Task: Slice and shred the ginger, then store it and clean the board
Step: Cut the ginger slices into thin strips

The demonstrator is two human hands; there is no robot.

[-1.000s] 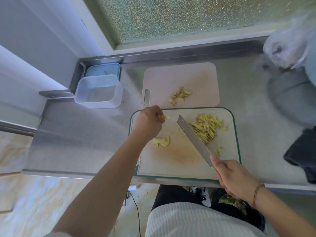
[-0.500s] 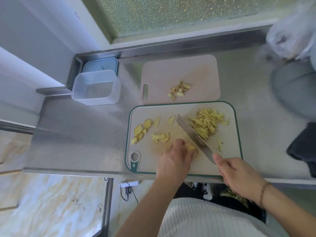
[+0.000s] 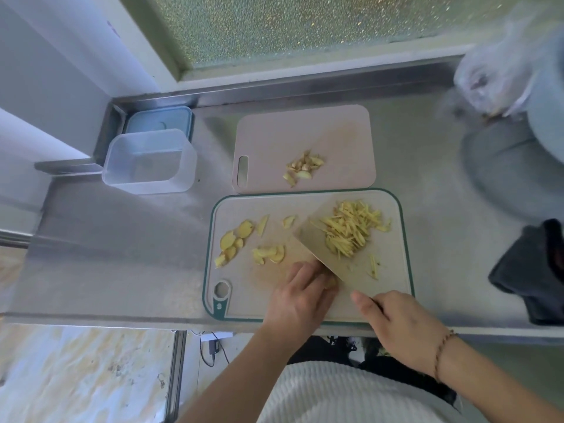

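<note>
A green-rimmed cutting board [image 3: 393, 303] lies on the steel counter. A pile of ginger shreds [image 3: 351, 228] sits at its far right, and ginger slices [image 3: 236, 242] lie at its left and middle. My left hand [image 3: 300, 296] holds down a few ginger slices [image 3: 331, 282] near the board's front with curled fingers. My right hand [image 3: 399, 323] grips the handle of a cleaver [image 3: 332, 248], whose tilted blade rests right beside my left fingers. The handle is hidden in my palm.
A pink cutting board [image 3: 305, 138] with ginger peel scraps [image 3: 302, 167] lies behind. An empty clear container [image 3: 149, 161] and its blue lid [image 3: 158, 122] stand at the back left. A dark cloth [image 3: 534, 270] lies right, a plastic bag [image 3: 500, 74] and a grey bowl [image 3: 549, 117] at the back right.
My left hand came from the board's far left to its front with slices and now holds them down. The cleaver blade has tilted flatter and sits against my left fingers.
</note>
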